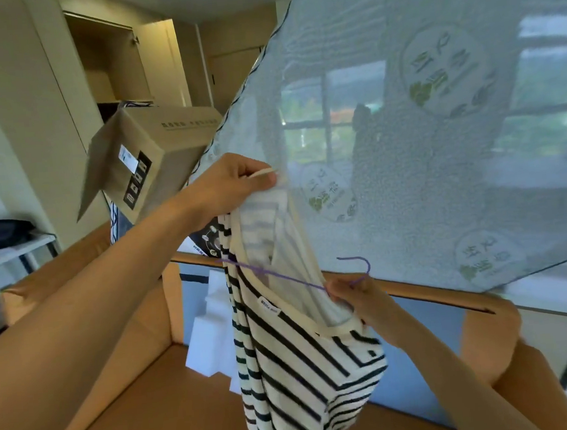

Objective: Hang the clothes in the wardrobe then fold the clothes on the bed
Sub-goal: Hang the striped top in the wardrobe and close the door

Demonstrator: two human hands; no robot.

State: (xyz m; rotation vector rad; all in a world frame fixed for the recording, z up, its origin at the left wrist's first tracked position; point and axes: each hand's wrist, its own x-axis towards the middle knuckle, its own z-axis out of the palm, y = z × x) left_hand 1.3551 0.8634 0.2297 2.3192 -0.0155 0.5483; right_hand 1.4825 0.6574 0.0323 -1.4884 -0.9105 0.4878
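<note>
A cream top with black stripes point(295, 358) hangs in front of me at the centre of the view. My left hand point(233, 188) pinches its collar edge and lifts it high. My right hand point(358, 297) grips a thin purple wire hanger point(279, 275) near its hook, lower right of the collar. The hanger's arm runs leftward through the neck opening. The wardrobe point(113, 62) stands at the back left with an upper door open.
A pale mosquito net point(437, 137) with round printed logos fills the right side. Below is a large open cardboard box point(153, 391) with white foam pieces point(210, 334). Another cardboard box point(150, 157) sits behind my left arm. A white table point(9, 250) stands at far left.
</note>
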